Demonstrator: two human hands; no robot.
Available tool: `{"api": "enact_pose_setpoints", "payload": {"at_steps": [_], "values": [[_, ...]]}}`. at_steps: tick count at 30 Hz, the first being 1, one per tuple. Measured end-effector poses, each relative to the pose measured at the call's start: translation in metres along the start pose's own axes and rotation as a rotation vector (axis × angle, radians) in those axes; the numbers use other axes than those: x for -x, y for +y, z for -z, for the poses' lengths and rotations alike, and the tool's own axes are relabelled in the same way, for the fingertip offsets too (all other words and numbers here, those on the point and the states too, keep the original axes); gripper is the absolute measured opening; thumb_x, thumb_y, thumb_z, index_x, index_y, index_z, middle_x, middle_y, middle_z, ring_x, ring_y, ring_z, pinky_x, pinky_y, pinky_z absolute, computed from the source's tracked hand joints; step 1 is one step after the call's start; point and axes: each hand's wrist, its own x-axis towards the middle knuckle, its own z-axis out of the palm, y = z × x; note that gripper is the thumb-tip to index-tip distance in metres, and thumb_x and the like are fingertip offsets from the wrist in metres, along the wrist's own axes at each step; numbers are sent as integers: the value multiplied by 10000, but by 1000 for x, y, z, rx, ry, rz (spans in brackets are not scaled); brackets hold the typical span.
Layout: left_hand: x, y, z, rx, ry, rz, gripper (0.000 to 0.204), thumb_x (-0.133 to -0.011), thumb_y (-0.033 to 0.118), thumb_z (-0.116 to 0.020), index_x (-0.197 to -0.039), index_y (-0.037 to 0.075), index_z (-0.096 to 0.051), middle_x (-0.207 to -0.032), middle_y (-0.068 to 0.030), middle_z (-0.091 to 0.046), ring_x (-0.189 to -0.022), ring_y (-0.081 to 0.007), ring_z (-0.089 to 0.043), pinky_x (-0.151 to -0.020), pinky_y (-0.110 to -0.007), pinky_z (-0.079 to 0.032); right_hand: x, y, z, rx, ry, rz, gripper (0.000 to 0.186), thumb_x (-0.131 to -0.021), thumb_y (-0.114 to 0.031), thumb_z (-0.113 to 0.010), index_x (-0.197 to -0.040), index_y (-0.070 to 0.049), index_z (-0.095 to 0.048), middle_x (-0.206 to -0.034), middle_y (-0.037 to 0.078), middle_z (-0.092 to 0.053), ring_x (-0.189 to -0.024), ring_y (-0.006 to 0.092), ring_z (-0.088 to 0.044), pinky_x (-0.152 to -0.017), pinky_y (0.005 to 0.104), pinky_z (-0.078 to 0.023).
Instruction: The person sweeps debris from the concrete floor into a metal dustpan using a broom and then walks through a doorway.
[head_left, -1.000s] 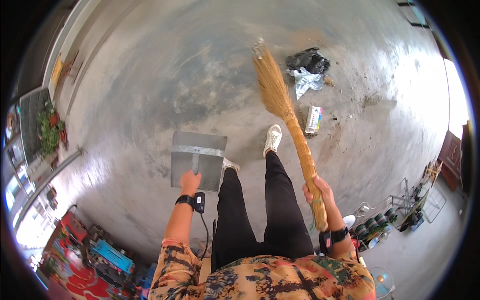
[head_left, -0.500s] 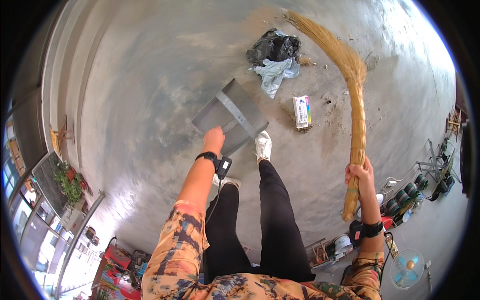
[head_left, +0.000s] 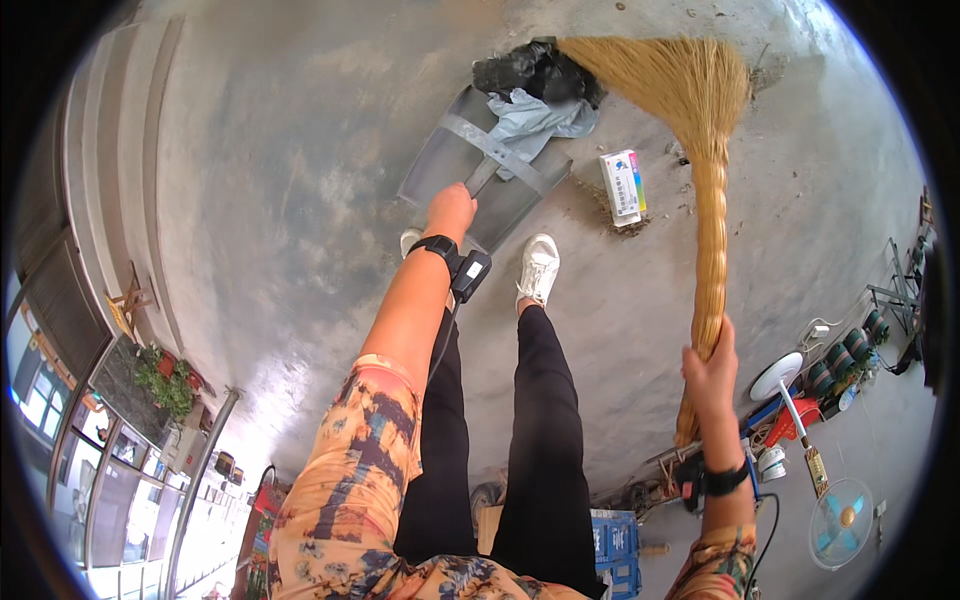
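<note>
Sweeping litter into dustpan, partly done.
Left hand (head_left: pixel 452 208) gripping dustpan (head_left: pixel 480 175), right hand (head_left: pixel 708 368) clenched on broom (head_left: pixel 700 150); bags (head_left: pixel 535 85) at pan's lip, box (head_left: pixel 623 187) not yet swept in.

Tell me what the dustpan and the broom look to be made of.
Dustpan: apparently sheet metal, dull grey, with a paler metal strap across it and a flat strip handle. Broom: dried straw or grass, golden-tan; fine strands fan out at the head and are bound into a tight stalk.
</note>
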Motion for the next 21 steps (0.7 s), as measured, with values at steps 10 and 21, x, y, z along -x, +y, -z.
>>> {"api": "enact_pose_setpoints", "payload": {"at_steps": [10, 21], "values": [[-14, -34, -24, -47, 22, -43, 269, -728, 229, -623, -832, 7, -512, -786, -167, -599, -766, -319, -587, -670, -381, -482, 91, -4, -4, 75, -287, -86, 624, -667, -23, -568, -1220, -6, -281, -875, 224, -553, -805, 377, -560, -692, 361, -447], [-21, -48, -40, -42, 38, -88, 229, -749, 167, -580, -835, -12, -467, -793, -194, -576, -757, -331, -585, -664, -383, -485, 94, -17, 22, 180, -538, -72, 662, -656, -20, -570, -1228, 8, -238, -839, 258, -546, -784, 429, -536, -641, 402, -455]]}}
